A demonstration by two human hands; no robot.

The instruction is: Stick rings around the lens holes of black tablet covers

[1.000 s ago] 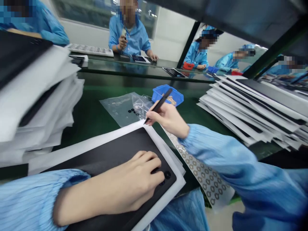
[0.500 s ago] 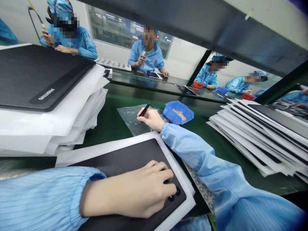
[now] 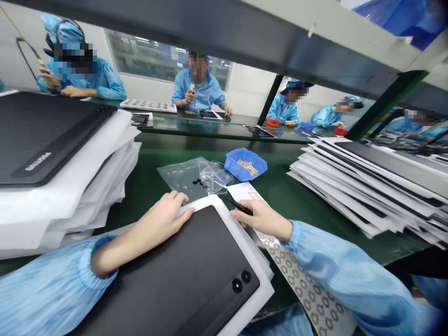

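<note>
Bin: blue plastic bin (image 3: 245,164) holding small tan rings (image 3: 248,167)
Left grip (image 3: 157,228): open, resting on white foam sheet (image 3: 213,201)
Right grip (image 3: 261,219): closed on black pen-like tool (image 3: 241,206)

A long window (image 3: 157,65) (ceiling lights (image 3: 180,49) mirrored in it) breaks the white wall (image 3: 250,91) behind a far workbench (image 3: 224,131).

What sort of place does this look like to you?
Most likely an electronics factory assembly line: workers in blue smocks and caps sit along a green-topped workbench, with stacks of dark tablets interleaved with white sheets, and a blue parts bin of small rings.
</note>
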